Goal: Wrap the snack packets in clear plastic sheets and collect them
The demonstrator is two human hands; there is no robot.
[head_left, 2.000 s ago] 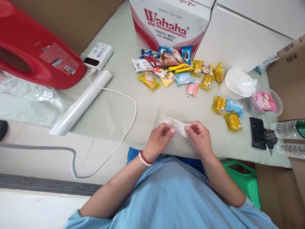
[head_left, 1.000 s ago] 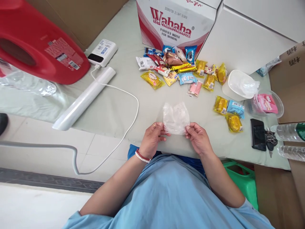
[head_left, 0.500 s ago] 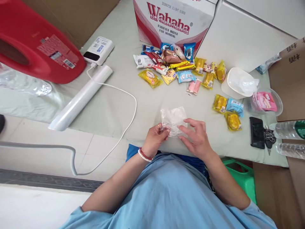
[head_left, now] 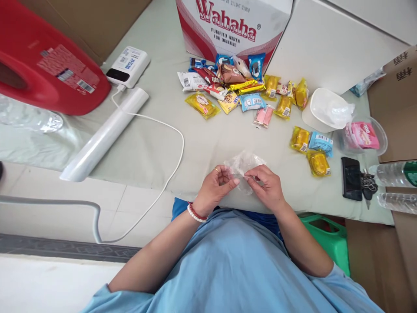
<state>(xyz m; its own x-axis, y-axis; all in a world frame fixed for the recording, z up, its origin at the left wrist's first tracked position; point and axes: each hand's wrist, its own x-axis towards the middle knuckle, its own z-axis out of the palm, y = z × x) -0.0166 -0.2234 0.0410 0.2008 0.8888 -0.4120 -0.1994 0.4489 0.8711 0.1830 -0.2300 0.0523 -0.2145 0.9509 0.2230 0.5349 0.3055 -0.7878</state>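
Note:
A small clear plastic bag [head_left: 243, 164] is held over the near edge of the pale green table [head_left: 156, 143]. My left hand [head_left: 216, 187] pinches its near left edge, a ring on one finger and a beaded bracelet at the wrist. My right hand [head_left: 266, 188] pinches the bag's near right edge, fingers curled. The two hands almost touch. The bag looks crumpled and empty.
A heap of wrapped snacks [head_left: 234, 87] lies before the Wahaha box [head_left: 234, 26]. Three more snacks [head_left: 311, 148] lie right, near a white lid [head_left: 322, 108], a clear bowl [head_left: 365, 139], a phone [head_left: 350, 178] and keys. A plastic roll [head_left: 104, 134], white cable and red jug [head_left: 42, 65] are left.
The bag was crumpled, then spread open between my hands, and is now gathered in again. My hands have come close together at its near edge.

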